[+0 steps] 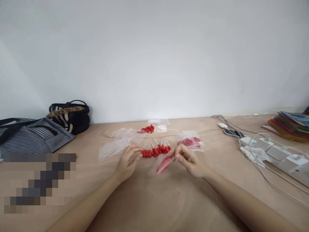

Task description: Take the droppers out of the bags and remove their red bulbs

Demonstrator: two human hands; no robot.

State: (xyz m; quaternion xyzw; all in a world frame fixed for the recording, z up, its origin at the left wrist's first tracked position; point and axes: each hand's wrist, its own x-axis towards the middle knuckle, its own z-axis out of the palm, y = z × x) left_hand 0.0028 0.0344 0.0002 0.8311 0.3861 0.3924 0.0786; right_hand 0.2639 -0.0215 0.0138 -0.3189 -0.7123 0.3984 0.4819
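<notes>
My right hand pinches a clear plastic bag with something red inside, blurred by motion. Left of it, my left hand has its thumb and fingers apart and holds nothing I can see. Its fingertips are close to a fanned row of red-tipped thin sticks; I cannot tell whether they touch. Flat clear bags lie beyond my left hand. More bags with red pieces lie past my right hand. A small pile of red pieces sits behind the row.
At the left stand a striped bag and a black bag. A pixelated patch covers the table's left front. On the right are a power strip with white chargers, cables, a phone and a stack of colourful packets. A wall rises behind.
</notes>
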